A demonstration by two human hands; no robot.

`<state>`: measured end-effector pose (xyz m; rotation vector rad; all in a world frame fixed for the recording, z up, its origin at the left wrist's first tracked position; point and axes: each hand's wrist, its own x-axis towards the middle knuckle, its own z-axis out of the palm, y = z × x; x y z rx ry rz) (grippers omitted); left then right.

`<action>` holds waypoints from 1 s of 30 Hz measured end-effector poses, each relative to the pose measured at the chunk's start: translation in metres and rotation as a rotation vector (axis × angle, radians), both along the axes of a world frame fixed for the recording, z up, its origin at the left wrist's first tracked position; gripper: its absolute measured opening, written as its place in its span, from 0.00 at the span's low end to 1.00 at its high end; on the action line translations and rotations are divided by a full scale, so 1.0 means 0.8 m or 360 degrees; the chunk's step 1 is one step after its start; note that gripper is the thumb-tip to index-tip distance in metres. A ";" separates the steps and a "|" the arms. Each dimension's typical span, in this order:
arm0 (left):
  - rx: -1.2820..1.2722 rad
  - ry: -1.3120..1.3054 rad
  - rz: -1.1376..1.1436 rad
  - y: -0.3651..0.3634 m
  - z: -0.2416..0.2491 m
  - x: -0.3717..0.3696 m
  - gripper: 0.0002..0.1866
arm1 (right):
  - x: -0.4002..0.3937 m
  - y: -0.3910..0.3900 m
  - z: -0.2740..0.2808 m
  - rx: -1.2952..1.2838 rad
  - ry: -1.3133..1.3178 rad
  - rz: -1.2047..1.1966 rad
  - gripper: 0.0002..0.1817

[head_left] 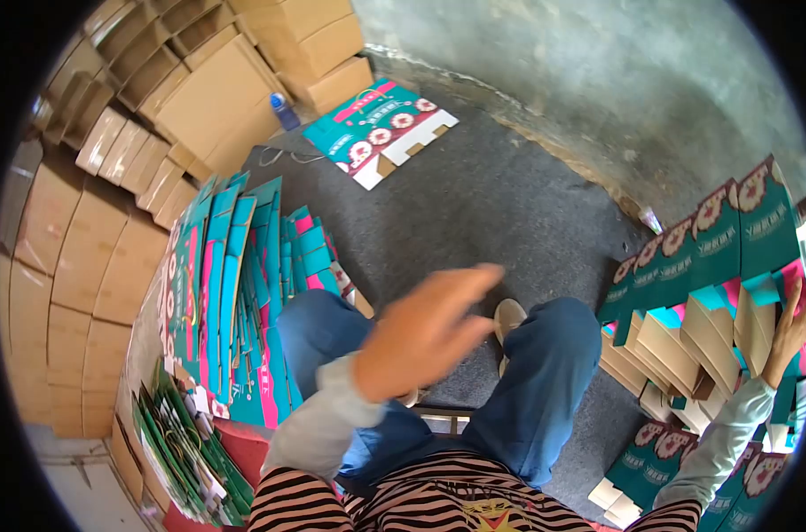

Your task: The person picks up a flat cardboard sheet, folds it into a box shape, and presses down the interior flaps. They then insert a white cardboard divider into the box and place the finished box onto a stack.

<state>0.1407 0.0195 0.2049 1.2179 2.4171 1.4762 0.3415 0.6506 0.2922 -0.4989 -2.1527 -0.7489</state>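
Observation:
My left hand [425, 335], slightly blurred, is in the air above my knees with its thumb and fingers apart and nothing in it. At the far right my right hand [782, 335] is at the end of a row of teal printed cartons [703, 232], its fingers against a pink and teal carton [790, 277]. Part of its grip is hidden. Brown inner flaps [704, 337] stick out below the printed panels. Left of my legs leans a thick stack of flat teal and pink cartons [234, 275].
A flat printed carton [376, 124] lies on the dark floor [447, 204] ahead, near a blue bottle [285, 113]. Brown boxes [74, 266] are piled along the left. Green folded pieces [185, 452] stand at lower left. A grey wall [580, 71] rises behind.

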 end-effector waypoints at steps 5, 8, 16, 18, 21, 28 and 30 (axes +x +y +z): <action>-0.0068 0.0127 0.1697 -0.243 -0.060 -0.024 0.14 | -0.095 -0.247 0.013 -0.0264 0.0121 0.0613 0.23; -0.0803 0.0458 0.2131 -0.430 -0.144 -0.049 0.19 | -0.133 -0.334 -0.011 -0.0434 -0.0074 0.0768 0.23; -0.1801 0.0125 0.2149 -0.535 -0.201 -0.096 0.26 | -0.176 -0.431 -0.058 -0.0665 -0.0547 0.0937 0.21; -0.1935 -0.0018 0.2093 -0.543 -0.211 -0.115 0.20 | -0.179 -0.443 -0.061 -0.0704 -0.0581 0.0932 0.22; -0.2003 0.0145 0.2062 -0.544 -0.224 -0.122 0.13 | -0.179 -0.448 -0.073 -0.0775 -0.0624 0.0957 0.22; -0.1835 0.0611 0.1972 -0.423 -0.182 -0.058 0.11 | -0.215 -0.511 -0.104 -0.1007 -0.0779 0.1348 0.20; -0.1713 0.0880 0.1897 -0.358 -0.148 -0.020 0.14 | -0.229 -0.548 -0.118 -0.1255 -0.0959 0.1618 0.19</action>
